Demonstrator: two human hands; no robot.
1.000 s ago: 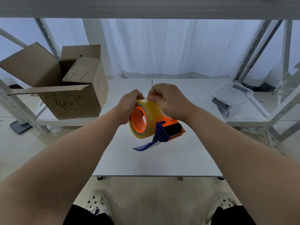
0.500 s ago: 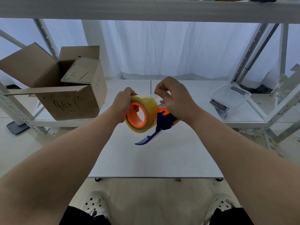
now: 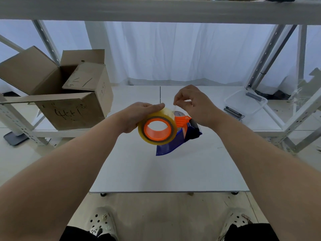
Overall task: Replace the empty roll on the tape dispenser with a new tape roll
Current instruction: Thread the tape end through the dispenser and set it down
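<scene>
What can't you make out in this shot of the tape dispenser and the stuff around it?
- Tape end: the right hand pinches near the tape roll; the clear strip is too thin to trace, head view.
- Tape dispenser: its handle is hidden behind the right wrist and the roll.
- Cardboard box: its flaps hide the inside.
- Clear plastic tub: the dark items beside it are too small to identify.

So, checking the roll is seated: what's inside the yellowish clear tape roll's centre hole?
An orange plastic hub fills the yellowish clear tape roll, and the hub itself is hollow. The roll hides how it locks in.
</scene>
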